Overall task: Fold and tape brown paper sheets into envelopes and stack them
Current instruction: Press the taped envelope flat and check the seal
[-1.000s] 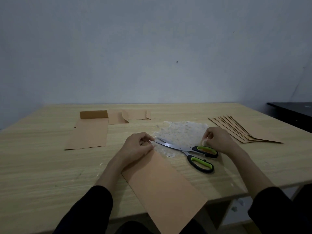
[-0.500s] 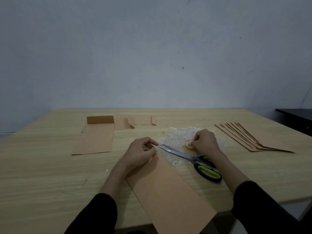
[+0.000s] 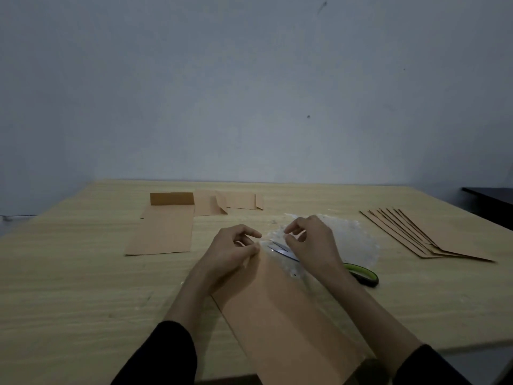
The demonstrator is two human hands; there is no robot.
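One scissors (image 3: 362, 273), one folded sheet (image 3: 286, 315) nearest, three folded pieces (image 3: 166, 229) far left, roughly seven fanned sheets (image 3: 433, 240) right.

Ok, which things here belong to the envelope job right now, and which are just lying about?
In hand: long folded brown paper sheet, pinched at its top by the left hand; right hand beside it.
Lying about: green-handled metal scissors; fanned brown paper stack; folded brown envelopes.

A pale counter (image 3: 83, 287) of matt, grained wood carries a smooth, matt brown paper sheet (image 3: 277, 315), scissors (image 3: 362, 273) with bright metal blades and glossy green-and-black plastic handles, a crinkled, shiny patch (image 3: 355, 245) like clear plastic film, and matt brown paper envelopes (image 3: 163, 232).
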